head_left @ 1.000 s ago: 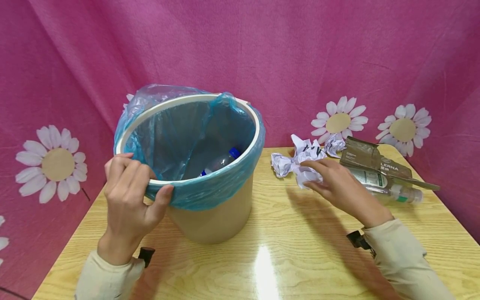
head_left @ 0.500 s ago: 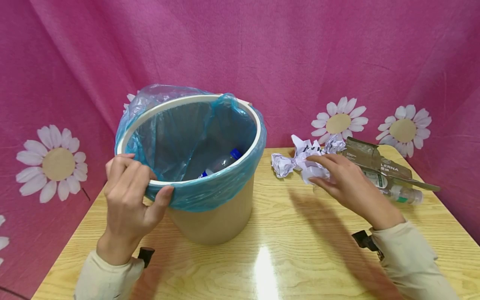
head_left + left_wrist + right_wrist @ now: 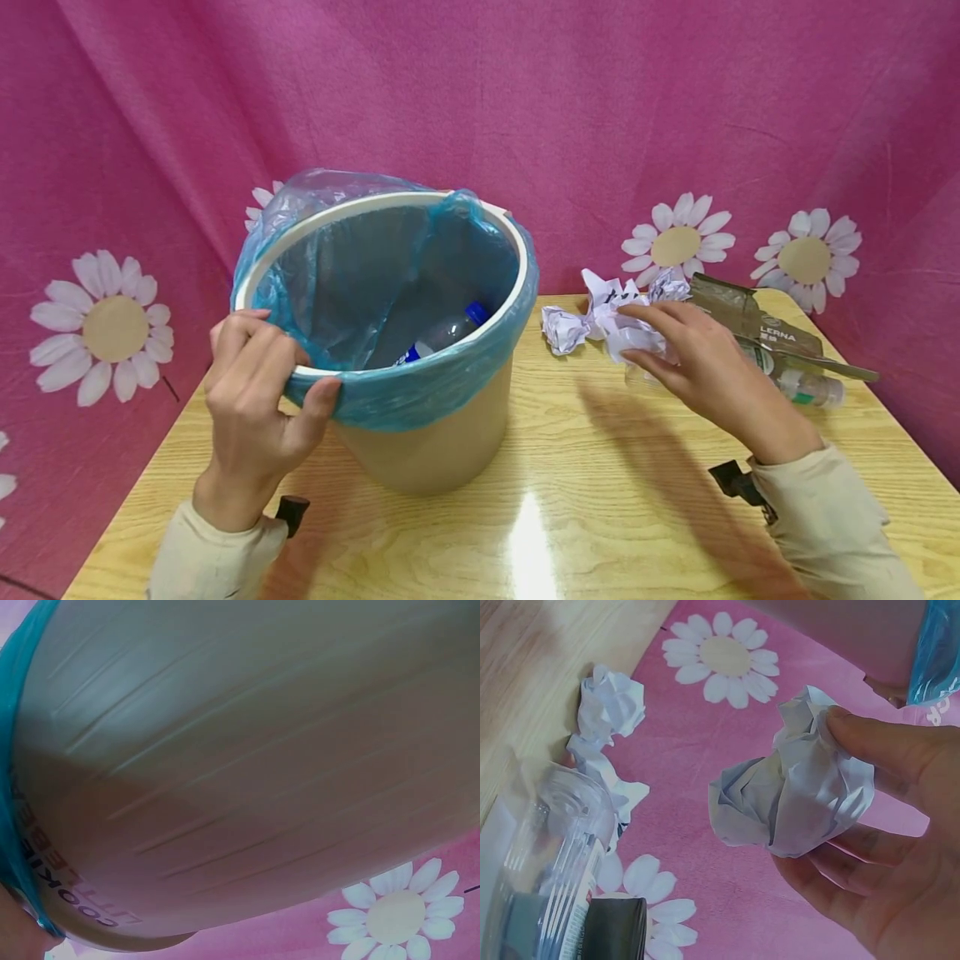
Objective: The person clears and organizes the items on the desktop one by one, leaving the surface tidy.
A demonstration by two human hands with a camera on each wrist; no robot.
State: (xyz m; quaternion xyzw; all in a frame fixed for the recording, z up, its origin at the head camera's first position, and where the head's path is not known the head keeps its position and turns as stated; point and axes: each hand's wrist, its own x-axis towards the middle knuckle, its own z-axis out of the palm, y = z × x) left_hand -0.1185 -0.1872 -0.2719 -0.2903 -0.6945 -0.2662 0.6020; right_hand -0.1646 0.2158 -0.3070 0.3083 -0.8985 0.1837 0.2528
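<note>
My left hand grips the near-left rim of a beige trash bin, fingers over the edge, thumb outside on the blue bag lining it. The bin leans toward me. A clear plastic bottle with a blue cap lies inside. In the left wrist view, the bin's ribbed wall fills most of the picture. To the right, my right hand pinches a crumpled paper ball between thumb and fingers, held off the table. Two other crumpled papers lie close by: a small ball and a looser sheet.
Behind the right hand another paper ball sits near a flattened brown carton. A clear bottle lies under the carton. Pink cloth with daisies hangs behind the wooden table.
My right hand has drawn back slightly to the right with the paper ball, away from the other papers. The bin has tipped a little more, and the bottle inside shows more.
</note>
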